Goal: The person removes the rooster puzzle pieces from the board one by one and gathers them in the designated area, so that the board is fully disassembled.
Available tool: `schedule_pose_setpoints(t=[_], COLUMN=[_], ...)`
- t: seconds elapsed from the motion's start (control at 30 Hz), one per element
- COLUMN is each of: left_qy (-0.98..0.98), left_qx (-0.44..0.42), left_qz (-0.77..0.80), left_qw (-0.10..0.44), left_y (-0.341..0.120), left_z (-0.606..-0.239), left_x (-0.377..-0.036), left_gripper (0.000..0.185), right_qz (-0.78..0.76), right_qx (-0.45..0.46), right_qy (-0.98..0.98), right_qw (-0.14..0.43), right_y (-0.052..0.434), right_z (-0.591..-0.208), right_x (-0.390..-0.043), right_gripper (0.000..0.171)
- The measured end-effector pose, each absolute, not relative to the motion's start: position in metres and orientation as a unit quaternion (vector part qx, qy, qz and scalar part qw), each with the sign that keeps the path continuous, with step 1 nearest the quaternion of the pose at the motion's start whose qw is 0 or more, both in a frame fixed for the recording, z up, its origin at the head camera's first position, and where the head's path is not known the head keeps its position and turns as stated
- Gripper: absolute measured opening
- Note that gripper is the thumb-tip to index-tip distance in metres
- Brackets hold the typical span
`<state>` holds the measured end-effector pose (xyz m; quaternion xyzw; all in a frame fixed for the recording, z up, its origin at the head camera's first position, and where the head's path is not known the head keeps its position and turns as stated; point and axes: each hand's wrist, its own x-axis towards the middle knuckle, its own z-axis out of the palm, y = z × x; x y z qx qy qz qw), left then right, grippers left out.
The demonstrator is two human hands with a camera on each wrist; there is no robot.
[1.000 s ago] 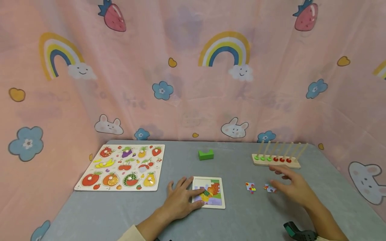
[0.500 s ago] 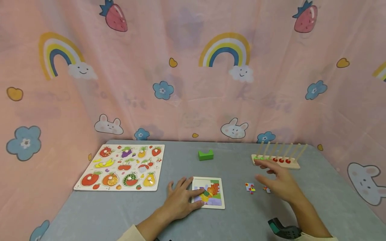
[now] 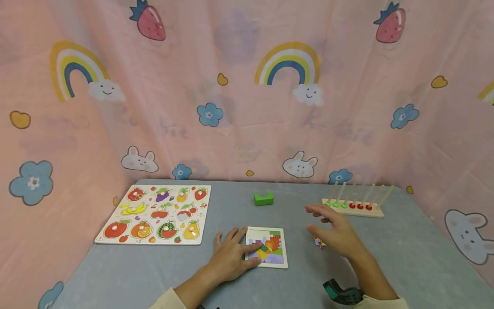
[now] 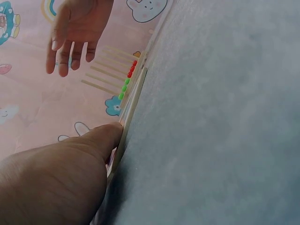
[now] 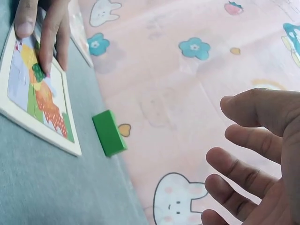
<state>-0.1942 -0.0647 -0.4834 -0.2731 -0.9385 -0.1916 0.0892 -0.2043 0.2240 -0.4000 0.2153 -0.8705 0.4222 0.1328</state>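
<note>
A small square jigsaw board (image 3: pixel 267 246) with a colourful picture lies on the grey table near the front. My left hand (image 3: pixel 231 255) lies flat at its left side, fingers straight, fingertips pressing on the picture; the right wrist view shows those fingertips (image 5: pixel 44 51) on the jigsaw board (image 5: pixel 37 98). My right hand (image 3: pixel 335 231) hovers open above the table right of the board, fingers spread, holding nothing. A loose jigsaw piece (image 3: pixel 319 242) peeks out just under it. Any other loose piece is hidden by the hand.
A fruit peg puzzle (image 3: pixel 158 213) lies at the left. A green block (image 3: pixel 263 198) sits behind the jigsaw board. A wooden peg rack (image 3: pixel 356 201) with green and red beads stands at the back right. Pink patterned curtain surrounds the table (image 3: pixel 405 257).
My right hand has moved left, from near the peg rack and loose pieces toward the jigsaw board, now covering one loose piece. The left hand has stayed on the board.
</note>
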Motion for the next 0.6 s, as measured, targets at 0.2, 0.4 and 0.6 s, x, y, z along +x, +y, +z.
schedule_pose_setpoints(t=[0.2,0.4,0.6], left_qy=[-0.937,-0.936,-0.937], left_qx=[-0.274,-0.275,-0.274], left_qz=[-0.195,-0.192,-0.185], left_qw=[0.094,0.104,0.110], left_y=[-0.065,-0.065,-0.064], left_z=[-0.484,-0.485,-0.484], left_x=[-0.194,-0.194,-0.193], left_gripper=[0.046,0.045,0.045], right_qz=[0.434,0.438,0.461], right_qx=[0.218,0.243,0.247], right_qy=[-0.864,-0.854,-0.842], right_qw=[0.134,0.139,0.133], right_y=[0.208,0.192,0.180], right_z=[-0.401,-0.396,-0.390], right_x=[-0.205,-0.201,-0.196], right_gripper=[0.039,0.037,0.037])
